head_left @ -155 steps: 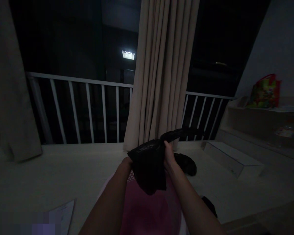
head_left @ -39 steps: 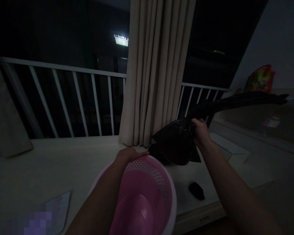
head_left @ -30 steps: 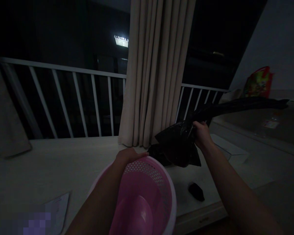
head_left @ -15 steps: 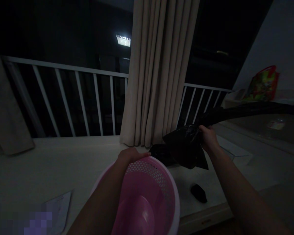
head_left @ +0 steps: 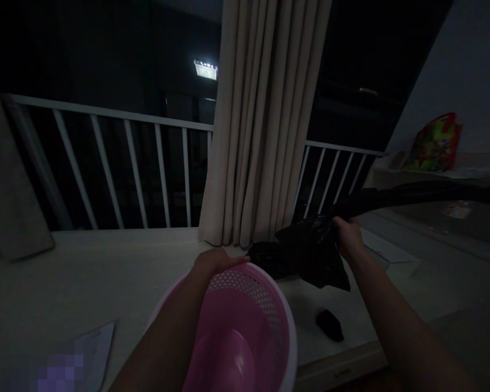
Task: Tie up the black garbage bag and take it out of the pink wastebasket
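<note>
My left hand [head_left: 216,261] grips the far rim of a pink basket [head_left: 286,326] with a perforated band below the rim. The basket is tilted so that its inside faces me. To the right, my right hand [head_left: 347,237] is closed around a black plastic bag [head_left: 316,253], bunched at the grip. One end of the bag hangs down left of the hand; a long strip trails off to the right. Behind the basket rim lies more black plastic [head_left: 267,258]; I cannot tell if it joins the bag. A small black object [head_left: 330,325] rests right of the basket.
A beige curtain [head_left: 261,120] hangs before dark windows with a white railing [head_left: 106,111]. A white box [head_left: 392,253] and a clear bottle [head_left: 453,215] stand at the right. On the shelf sits a red-green bag [head_left: 435,142]. Papers [head_left: 100,343] lie at lower left.
The bag's hanging end and trailing strip have sunk slightly in my right hand. My left hand keeps its grip on the basket rim. The view has shifted a little.
</note>
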A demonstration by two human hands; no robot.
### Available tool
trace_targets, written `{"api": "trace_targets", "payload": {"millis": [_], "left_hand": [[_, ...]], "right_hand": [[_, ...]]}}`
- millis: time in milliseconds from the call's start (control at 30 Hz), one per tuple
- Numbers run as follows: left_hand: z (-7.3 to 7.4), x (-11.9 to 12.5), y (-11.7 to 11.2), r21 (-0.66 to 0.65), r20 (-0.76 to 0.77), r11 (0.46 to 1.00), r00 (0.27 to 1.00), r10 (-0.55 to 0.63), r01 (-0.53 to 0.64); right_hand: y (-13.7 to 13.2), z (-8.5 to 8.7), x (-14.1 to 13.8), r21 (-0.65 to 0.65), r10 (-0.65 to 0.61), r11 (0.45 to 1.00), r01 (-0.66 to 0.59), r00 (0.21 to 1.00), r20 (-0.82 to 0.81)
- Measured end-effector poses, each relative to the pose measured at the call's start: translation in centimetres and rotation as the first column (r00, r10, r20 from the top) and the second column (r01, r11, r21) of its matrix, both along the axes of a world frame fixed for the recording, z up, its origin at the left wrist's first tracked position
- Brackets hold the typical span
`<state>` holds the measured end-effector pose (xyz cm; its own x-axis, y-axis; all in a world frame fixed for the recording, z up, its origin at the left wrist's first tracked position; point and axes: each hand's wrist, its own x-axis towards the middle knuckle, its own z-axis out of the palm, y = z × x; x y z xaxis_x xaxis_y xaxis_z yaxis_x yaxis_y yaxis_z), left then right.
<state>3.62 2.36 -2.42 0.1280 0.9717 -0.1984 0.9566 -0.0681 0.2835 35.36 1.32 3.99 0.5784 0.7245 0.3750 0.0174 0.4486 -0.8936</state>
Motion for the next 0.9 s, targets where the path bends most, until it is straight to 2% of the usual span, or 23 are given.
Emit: {"api": "trace_targets", "payload": {"millis": [633, 900], "left_hand": [[-0.1, 0.3, 0.2, 0.011, -0.006, 1.000, 1.000, 0.001, -0.001], [0.2, 0.2, 0.1, 0.010, 0.000, 1.000, 1.000, -0.012, 0.012]], "right_hand": [[1.2, -2.9, 2.4, -0.154, -0.111, 0.977, 0.146, 0.970, 0.217], [0.9, -3.3, 2.5, -0.234, -0.105, 0.956, 0.179, 0.949, 0.297]]}}
